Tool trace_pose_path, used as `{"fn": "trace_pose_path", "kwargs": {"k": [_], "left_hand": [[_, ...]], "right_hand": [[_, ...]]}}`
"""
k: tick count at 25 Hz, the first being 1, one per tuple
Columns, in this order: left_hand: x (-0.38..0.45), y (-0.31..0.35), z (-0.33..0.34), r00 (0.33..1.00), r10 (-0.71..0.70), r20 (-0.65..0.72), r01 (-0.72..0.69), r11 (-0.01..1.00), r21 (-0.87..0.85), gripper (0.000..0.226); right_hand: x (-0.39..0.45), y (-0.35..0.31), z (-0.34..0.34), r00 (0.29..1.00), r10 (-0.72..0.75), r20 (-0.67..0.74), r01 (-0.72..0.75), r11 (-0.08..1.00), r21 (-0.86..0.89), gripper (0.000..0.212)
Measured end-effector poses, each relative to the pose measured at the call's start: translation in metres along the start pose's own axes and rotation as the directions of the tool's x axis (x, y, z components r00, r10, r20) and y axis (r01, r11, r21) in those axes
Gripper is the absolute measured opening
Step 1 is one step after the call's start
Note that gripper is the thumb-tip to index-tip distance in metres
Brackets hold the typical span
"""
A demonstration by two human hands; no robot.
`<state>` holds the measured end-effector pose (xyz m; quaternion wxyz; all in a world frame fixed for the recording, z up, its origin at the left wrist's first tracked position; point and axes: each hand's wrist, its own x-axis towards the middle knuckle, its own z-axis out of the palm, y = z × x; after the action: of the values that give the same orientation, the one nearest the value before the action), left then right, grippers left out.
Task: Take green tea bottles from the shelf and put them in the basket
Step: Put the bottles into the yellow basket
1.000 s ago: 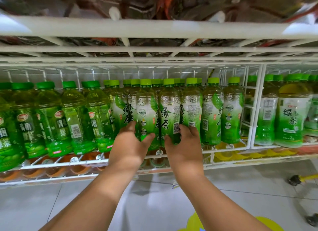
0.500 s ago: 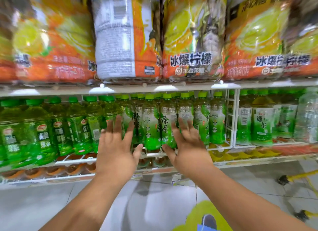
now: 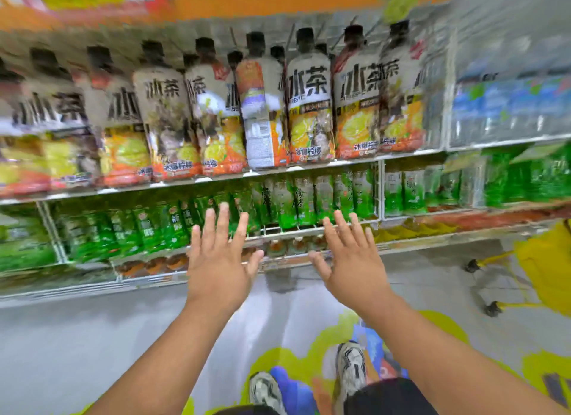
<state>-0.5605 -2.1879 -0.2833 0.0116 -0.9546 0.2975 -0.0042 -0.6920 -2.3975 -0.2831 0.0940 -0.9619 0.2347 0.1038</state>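
1. Far left on the lower shelf point(image 3: 185, 250) stand bright green bottles point(image 3: 145, 232), smooth plastic with glossy labels; the picture is smeared, so I cannot read them.
2. The left hand point(image 3: 217, 260) is held up in front of that shelf, fingers spread and straight, holding nothing and touching no bottle.
3. Between the hands, further back on the same wire shelf, are the tea bottles point(image 3: 301, 204): slim, rounded, clear plastic with pale green and white wrappers and dark brush lettering. They sit upright in a tight row behind a thin white wire rail.
4. The right hand point(image 3: 349, 260) is spread the same way, empty, just short of the rail.
5. Above them, tall iced tea bottles point(image 3: 309, 105) with black caps fill the upper shelf.
6. At the far right stands the yellow basket point(image 3: 543, 266), hard plastic on small dark wheels, on the grey floor; I cannot see inside it.
7. My reading: neither hand holds a bottle, so picking and carrying across to the basket are both left to do.
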Motion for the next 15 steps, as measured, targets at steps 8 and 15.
{"fn": "trace_pose_path", "kwargs": {"k": [8,15], "left_hand": [[-0.039,0.026,-0.123,0.998,0.05,-0.023,-0.051,0.997,-0.062,0.076],[-0.052,0.071,-0.167,0.975,0.2,-0.098,-0.21,0.972,-0.101,0.077]], "right_hand": [[-0.091,-0.024,-0.102,0.998,0.045,-0.042,-0.045,0.999,0.022,0.078],[-0.138,0.0,-0.142,0.976,0.161,-0.15,-0.155,0.987,0.049,0.086]]}}
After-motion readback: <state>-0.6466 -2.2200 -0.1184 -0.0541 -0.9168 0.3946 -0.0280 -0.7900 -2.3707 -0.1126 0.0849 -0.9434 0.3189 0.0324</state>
